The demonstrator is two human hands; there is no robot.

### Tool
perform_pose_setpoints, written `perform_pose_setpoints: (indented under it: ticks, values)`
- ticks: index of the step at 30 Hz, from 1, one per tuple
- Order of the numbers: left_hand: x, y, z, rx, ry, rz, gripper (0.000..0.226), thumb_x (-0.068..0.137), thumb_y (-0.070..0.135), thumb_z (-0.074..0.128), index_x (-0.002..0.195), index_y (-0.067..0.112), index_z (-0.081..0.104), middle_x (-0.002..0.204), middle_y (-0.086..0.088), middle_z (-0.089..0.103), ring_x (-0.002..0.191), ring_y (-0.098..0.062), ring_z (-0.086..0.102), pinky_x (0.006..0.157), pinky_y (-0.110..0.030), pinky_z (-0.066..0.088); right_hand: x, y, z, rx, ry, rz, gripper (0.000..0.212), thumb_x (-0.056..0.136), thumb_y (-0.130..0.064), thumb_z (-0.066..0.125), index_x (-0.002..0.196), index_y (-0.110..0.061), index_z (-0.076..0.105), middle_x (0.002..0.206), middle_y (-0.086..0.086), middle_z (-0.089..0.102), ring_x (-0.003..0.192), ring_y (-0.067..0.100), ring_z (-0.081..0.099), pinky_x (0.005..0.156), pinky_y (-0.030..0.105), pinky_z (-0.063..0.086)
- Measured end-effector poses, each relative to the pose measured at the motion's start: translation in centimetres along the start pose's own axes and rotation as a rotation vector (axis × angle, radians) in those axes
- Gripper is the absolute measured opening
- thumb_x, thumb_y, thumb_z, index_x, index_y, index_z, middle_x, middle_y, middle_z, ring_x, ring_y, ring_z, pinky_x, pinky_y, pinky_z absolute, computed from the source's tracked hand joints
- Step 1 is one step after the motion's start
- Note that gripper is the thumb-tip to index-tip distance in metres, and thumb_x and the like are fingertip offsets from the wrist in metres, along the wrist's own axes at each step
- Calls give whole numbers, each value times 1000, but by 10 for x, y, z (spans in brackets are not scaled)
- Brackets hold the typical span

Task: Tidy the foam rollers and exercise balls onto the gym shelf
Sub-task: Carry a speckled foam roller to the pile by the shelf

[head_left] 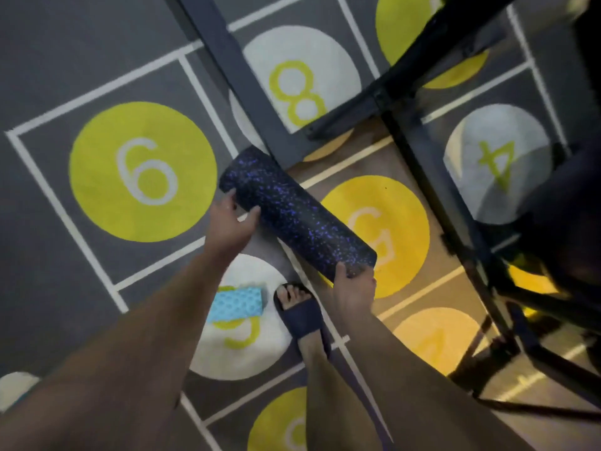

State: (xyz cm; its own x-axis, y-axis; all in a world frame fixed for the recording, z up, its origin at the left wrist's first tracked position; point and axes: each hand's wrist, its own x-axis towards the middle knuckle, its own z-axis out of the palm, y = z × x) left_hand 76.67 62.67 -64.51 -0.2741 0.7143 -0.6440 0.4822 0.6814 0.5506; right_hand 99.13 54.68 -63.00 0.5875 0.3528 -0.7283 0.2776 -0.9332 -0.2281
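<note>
A dark foam roller (294, 211) speckled with purple is held off the floor, slanting from upper left to lower right. My left hand (232, 222) grips its upper-left end, thumb and fingers curled round the edge. My right hand (353, 288) grips its lower-right end from below. The roller's far end touches or nearly touches a grey bar of the dark metal shelf frame (247, 76). A light blue textured foam roller (239, 303) lies on the floor by my foot.
The floor is a grey mat with white lines and numbered yellow and white circles (143, 170). Black shelf bars and legs (455, 203) fill the right side. My foot in a dark slide sandal (300, 315) stands below the roller.
</note>
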Motion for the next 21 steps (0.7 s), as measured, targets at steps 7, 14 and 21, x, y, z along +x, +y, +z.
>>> perform_pose_setpoints:
  ticks: [7,14,21]
  values:
    - [115,-12,59,295,160,61,104,70,72,74,141,3,45,150,-26,34,144,-41,28,121,-47,24,118,53,6,240,-46,275,134,69,-70,79,159,-9,2,155,18,36,139,39,41,106,50,42]
    - [71,-36,45,92,256,-238,100,69,73,74,137,4,46,139,-19,48,134,-40,42,116,-46,28,85,74,-11,339,106,347,131,53,-84,76,152,-12,32,150,11,40,134,35,45,109,51,43]
    - [-39,-76,-76,-160,391,-414,61,86,57,69,129,14,59,132,-16,37,133,-36,34,114,-40,33,-41,34,-24,163,97,227,121,57,-76,81,143,-1,40,143,20,49,128,40,53,106,52,47]
